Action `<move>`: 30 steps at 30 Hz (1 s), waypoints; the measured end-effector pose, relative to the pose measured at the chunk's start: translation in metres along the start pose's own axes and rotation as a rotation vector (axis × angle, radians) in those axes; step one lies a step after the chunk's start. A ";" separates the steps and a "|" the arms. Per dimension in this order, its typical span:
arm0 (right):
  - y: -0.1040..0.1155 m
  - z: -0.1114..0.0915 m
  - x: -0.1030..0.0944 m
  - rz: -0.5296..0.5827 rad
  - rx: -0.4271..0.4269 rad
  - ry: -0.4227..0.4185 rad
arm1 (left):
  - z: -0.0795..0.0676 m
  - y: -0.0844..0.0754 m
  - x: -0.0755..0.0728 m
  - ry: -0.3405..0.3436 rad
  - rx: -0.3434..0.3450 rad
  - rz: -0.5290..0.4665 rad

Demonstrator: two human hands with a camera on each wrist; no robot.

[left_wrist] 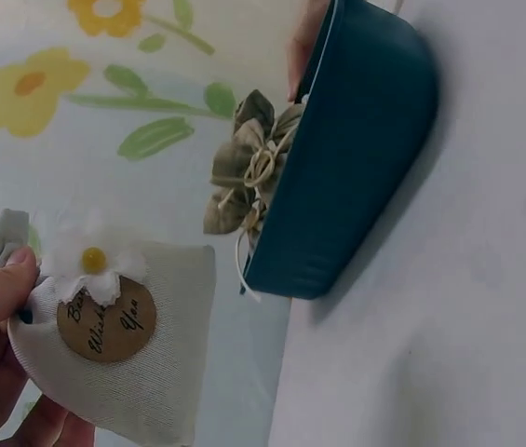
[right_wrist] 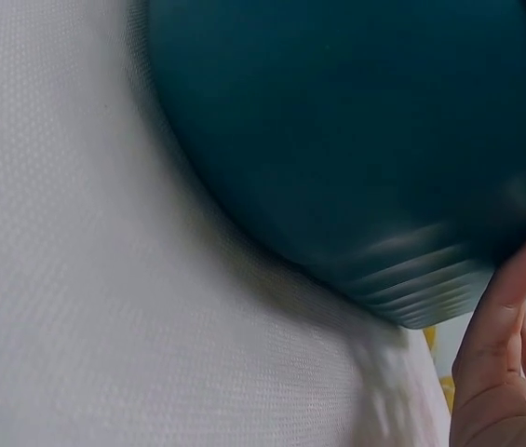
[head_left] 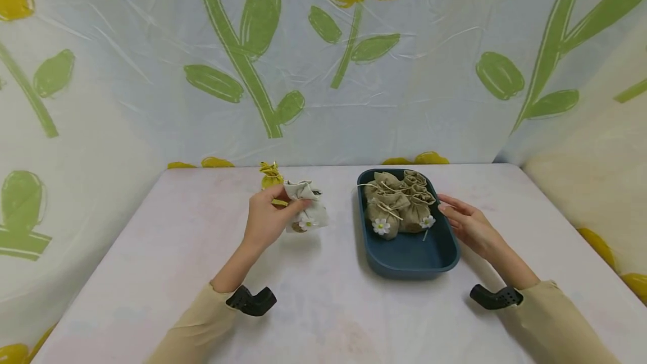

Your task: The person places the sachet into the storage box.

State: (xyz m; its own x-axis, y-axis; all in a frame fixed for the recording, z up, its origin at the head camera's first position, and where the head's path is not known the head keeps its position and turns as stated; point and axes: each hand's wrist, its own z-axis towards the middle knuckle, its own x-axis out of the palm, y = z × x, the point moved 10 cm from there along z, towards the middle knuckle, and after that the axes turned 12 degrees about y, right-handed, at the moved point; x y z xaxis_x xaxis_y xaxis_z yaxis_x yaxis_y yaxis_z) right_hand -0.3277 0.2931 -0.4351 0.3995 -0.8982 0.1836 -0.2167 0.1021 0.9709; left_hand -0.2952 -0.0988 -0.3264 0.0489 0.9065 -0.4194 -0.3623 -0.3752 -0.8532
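Observation:
A white cloth pouch (head_left: 307, 212) hangs just above the table, its gathered top pinched between the thumb and fingers of my left hand (head_left: 268, 215). The left wrist view shows a white fabric daisy and a round brown tag (left_wrist: 106, 321) on its front. Behind that hand stands a small yellow pouch (head_left: 271, 175), partly covered. To the right is a dark blue tub (head_left: 406, 271) with several tan drawstring pouches (head_left: 386, 212) at its far end. My right hand (head_left: 472, 229) touches the tub's right rim, fingers fairly straight; the right wrist view shows its thumb (right_wrist: 505, 298) against the outer wall.
Everything stands on a white cloth-covered table (head_left: 323, 319). A flower-printed curtain (head_left: 429, 89) closes off the back and both sides. Black wrist cameras (head_left: 253, 301) sit at both cuffs.

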 end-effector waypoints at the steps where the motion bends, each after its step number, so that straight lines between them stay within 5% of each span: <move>1: 0.000 0.000 0.000 -0.006 0.003 -0.001 | 0.002 -0.003 0.004 0.013 0.010 0.003; 17: -0.002 0.001 -0.002 -0.028 0.006 0.007 | 0.021 -0.052 0.063 0.170 0.167 -0.045; 30: -0.001 0.002 0.000 -0.037 0.016 0.000 | 0.028 -0.071 0.111 0.265 0.149 -0.053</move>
State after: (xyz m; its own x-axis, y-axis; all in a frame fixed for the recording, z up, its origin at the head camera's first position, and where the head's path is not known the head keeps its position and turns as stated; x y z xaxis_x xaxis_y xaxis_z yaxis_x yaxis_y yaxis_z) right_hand -0.3291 0.2926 -0.4364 0.4078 -0.9011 0.1473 -0.2155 0.0618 0.9745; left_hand -0.2903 0.0338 -0.3032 0.3053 0.8345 -0.4588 -0.4841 -0.2789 -0.8294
